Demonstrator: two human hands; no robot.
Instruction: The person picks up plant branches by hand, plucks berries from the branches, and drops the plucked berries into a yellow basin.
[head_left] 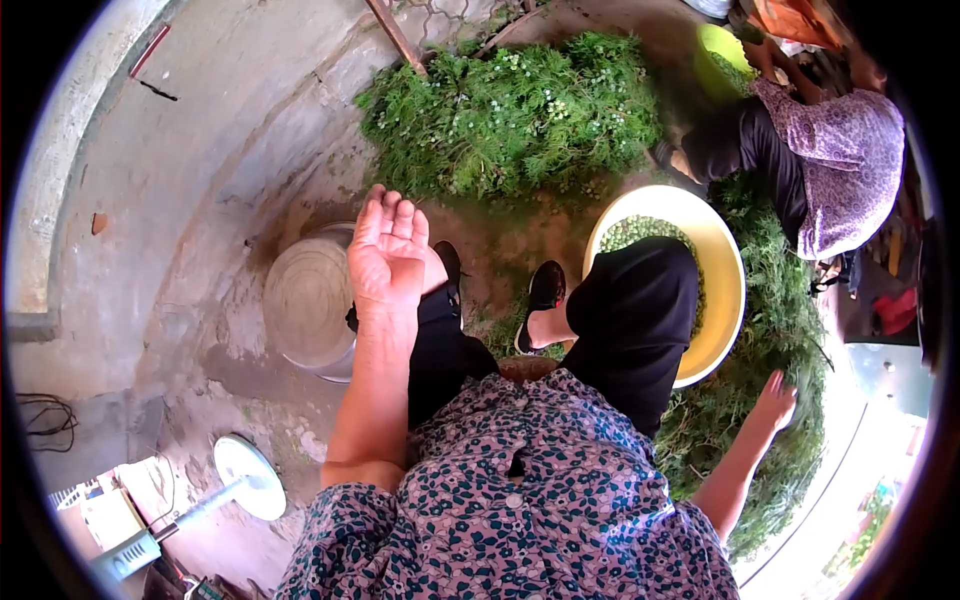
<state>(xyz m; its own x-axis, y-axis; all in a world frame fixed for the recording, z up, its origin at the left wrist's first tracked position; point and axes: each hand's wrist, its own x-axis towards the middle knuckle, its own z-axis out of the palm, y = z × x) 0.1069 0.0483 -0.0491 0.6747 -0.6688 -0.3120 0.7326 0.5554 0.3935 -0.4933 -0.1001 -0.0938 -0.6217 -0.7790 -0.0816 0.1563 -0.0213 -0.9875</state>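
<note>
My left hand (388,245) is raised palm up above my left knee, its fingers extended and nothing in it. Beside it on the left is a round metal pot (310,300) with its flat, worn round face showing. My right hand (774,402) is out to the right over cut green branches (740,450), its fingers seen small and close together; whether it holds anything I cannot make out. Between that hand and my right knee stands a yellow basin (728,300) with small green berries (645,232) inside.
A heap of green branches (520,120) with pale berries lies ahead. A person (840,160) in a patterned top sits at the upper right by a lime-green basin (722,60). A fan-like stand (248,478) is at the lower left, near the wall.
</note>
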